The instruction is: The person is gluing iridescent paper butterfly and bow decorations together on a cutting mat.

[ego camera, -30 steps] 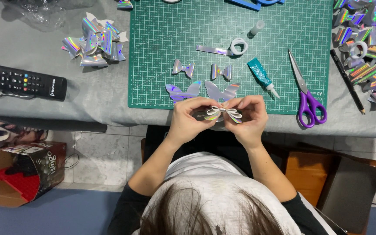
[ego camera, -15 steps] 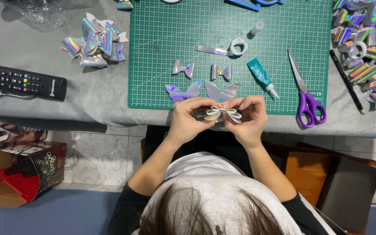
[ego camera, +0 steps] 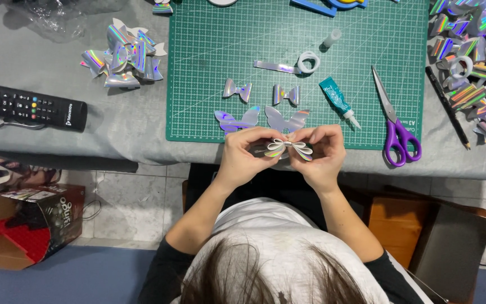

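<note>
Head view, looking straight down. Left hand [ego camera: 247, 153] and right hand [ego camera: 320, 151] closed together on one small holographic bow [ego camera: 287, 148], pinched from both sides at the near edge of the green cutting mat [ego camera: 209, 84], just above the table border. Fingertips pressed at the middle of the bow, probably to keep the folded loops joined at the centre. Two flat wing-shaped pieces [ego camera: 262, 119] just beyond the hands, and two small finished bows [ego camera: 261, 92] a little further on the mat, laid within easy reach. Teal glue tube [ego camera: 337, 101] near the right hand, purple scissors [ego camera: 396, 128] beside it. Piles of holographic pieces [ego camera: 124, 55] well apart on the left and on the far right. Black remote control [ego camera: 28, 106] on the grey cloth, left.
</note>
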